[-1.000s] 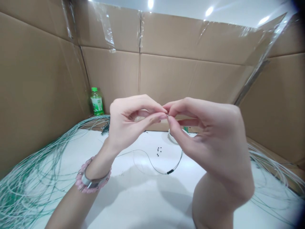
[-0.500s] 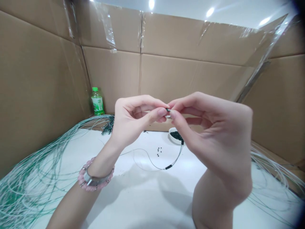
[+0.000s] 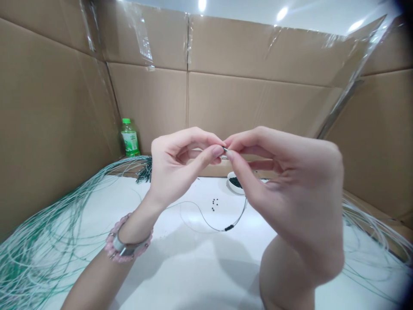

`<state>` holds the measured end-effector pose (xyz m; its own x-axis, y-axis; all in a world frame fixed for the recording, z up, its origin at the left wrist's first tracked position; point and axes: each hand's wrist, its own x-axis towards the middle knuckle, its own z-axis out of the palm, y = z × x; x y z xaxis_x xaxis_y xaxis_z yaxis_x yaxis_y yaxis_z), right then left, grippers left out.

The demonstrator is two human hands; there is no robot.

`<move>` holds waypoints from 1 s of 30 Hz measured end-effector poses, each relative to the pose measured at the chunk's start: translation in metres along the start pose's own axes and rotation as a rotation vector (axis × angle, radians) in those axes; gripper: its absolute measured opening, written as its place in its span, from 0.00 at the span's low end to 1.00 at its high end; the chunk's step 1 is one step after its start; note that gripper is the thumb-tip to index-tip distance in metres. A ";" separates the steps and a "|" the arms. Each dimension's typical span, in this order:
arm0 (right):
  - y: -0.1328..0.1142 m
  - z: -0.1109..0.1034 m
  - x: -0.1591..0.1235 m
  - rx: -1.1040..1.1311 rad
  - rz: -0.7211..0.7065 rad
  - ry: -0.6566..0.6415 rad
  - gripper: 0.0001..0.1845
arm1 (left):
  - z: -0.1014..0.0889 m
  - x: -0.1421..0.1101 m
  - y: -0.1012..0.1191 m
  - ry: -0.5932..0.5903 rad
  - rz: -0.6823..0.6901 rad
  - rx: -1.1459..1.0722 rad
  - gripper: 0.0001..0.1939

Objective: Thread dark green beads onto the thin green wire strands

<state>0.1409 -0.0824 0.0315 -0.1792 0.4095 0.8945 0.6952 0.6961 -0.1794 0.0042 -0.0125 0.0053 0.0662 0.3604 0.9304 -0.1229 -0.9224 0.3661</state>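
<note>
In front of my chest, both hands meet fingertip to fingertip. My left hand (image 3: 180, 168) is closed in a pinch on a tiny dark green piece (image 3: 225, 149), mostly covered by the fingertips. My right hand (image 3: 290, 189) pinches a thin wire, whose pale tip shows beside that piece; whether it passes into the piece I cannot tell. Below the hands hangs a thin grey wire (image 3: 206, 220) carrying several short black tubes (image 3: 229, 227). It curves up behind my right hand at one end and behind my left wrist at the other.
A white bowl (image 3: 229, 186) of small black pieces stands at the back of the white table (image 3: 200, 267). Several tiny black bits (image 3: 213, 203) lie before it. Long green and white wires (image 3: 41, 241) spread at left, others (image 3: 380, 228) at right. A green bottle (image 3: 130, 140) stands near the cardboard walls (image 3: 148, 103).
The pinched fingertips have shifted slightly, and less of the wire and dark piece shows between them. The whole view has drifted a little. Both hands keep their pinch.
</note>
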 end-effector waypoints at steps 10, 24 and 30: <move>0.001 0.006 0.005 0.293 0.111 0.048 0.06 | 0.006 -0.003 -0.006 0.057 -0.114 -0.224 0.05; 0.000 0.012 0.006 0.358 0.070 0.133 0.08 | 0.011 -0.005 -0.003 0.161 -0.098 -0.270 0.04; 0.000 0.011 0.006 0.334 0.104 0.108 0.08 | 0.012 -0.005 -0.004 0.145 -0.080 -0.239 0.04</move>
<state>0.1325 -0.0735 0.0325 -0.0328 0.4362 0.8993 0.4366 0.8156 -0.3797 0.0160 -0.0125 -0.0011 -0.0552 0.4627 0.8848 -0.3544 -0.8375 0.4159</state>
